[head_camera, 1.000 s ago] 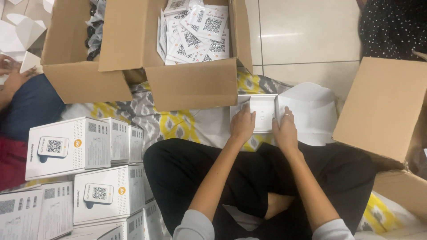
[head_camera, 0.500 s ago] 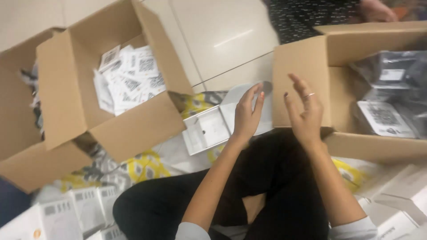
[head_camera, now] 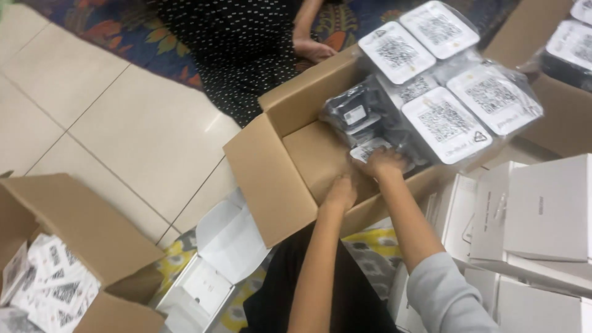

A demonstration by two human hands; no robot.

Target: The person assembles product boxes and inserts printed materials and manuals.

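Plastic-wrapped devices [head_camera: 431, 92], white-faced with dark bodies, are lying heaped in an open cardboard box [head_camera: 271, 179] on the floor, and both hands are reaching into it. The right hand [head_camera: 383, 163] is resting on a small bagged device [head_camera: 370, 150] at the foot of the heap; its fingers [head_camera: 370, 168] are curling over the packet, but whether they are gripping it I cannot tell. The left hand [head_camera: 341, 192] is lying just beside and below the right one, against the inner wall of the box, its fingers tucked down out of sight, so their spread cannot be told. Beyond the fingers, across the box, another person in a dotted dark garment [head_camera: 246, 55] is sitting with a hand [head_camera: 313, 49] near the far flap. Stacked white boxes [head_camera: 542, 209] are standing to the right of the fingers. An open white carton [head_camera: 203, 290] is lying on the floor behind the left forearm, and a second cardboard box holding printed leaflets [head_camera: 49, 290] is sitting farther left.
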